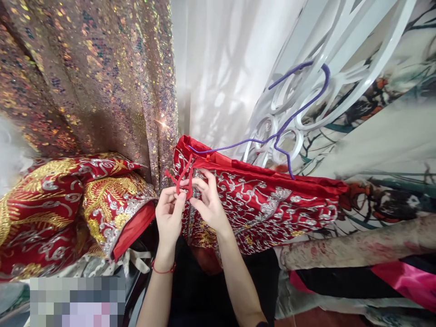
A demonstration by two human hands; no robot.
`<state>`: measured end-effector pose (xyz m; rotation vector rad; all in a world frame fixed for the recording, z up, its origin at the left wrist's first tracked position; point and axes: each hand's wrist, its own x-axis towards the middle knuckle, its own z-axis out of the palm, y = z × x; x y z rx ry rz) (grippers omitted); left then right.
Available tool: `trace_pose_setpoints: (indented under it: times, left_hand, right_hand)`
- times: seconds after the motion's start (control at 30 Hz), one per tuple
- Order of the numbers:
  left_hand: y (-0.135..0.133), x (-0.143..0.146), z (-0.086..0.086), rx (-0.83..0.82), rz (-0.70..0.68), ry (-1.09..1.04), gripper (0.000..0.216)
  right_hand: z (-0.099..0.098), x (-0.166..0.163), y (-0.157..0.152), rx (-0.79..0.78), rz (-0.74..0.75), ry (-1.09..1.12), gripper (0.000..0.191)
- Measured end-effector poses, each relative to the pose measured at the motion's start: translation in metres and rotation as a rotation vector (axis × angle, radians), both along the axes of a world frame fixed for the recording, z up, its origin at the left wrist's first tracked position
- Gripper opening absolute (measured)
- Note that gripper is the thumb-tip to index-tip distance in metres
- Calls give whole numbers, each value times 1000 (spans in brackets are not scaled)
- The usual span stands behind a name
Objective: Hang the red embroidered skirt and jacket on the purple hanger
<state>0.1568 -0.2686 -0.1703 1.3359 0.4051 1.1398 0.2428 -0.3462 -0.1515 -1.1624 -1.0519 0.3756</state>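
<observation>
A red skirt point(272, 204) with silver and gold embroidery hangs in front of me, its red waistband spread along a purple wire hanger point(252, 141). At the waistband's left end, a red cord point(186, 180) forms loops between my hands. My left hand point(172, 206) pinches the cord between thumb and forefinger; a thin red bracelet circles that wrist. Close beside it, my right hand point(206, 200) has its fingers bent around the cord's other side, thumb and forefinger near the loop. The fingers partly hide the crossing of the cord.
Left of me lies a red garment with gold embroidery point(44, 204). A sequined curtain point(95, 81) hangs behind it. White curved metalwork point(368, 68) stands at upper right, near the hanger's hook. Rolled floral fabric point(357, 245) and pink-and-black cloth point(402, 277) lie at right.
</observation>
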Motion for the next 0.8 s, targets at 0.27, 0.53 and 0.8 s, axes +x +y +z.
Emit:
trace_pose_setpoints:
  times: [0.27, 0.53, 0.8]
  left_hand:
    - [25, 24, 20, -18, -69, -23, 36]
    - [58, 46, 40, 290, 251, 94, 16]
    - [62, 47, 33, 254, 443, 87, 14]
  right_hand:
    - [17, 12, -3, 92, -334, 154, 26]
    - [29, 24, -34, 270, -685, 84, 5]
    - [17, 25, -67, 167, -749, -47, 9]
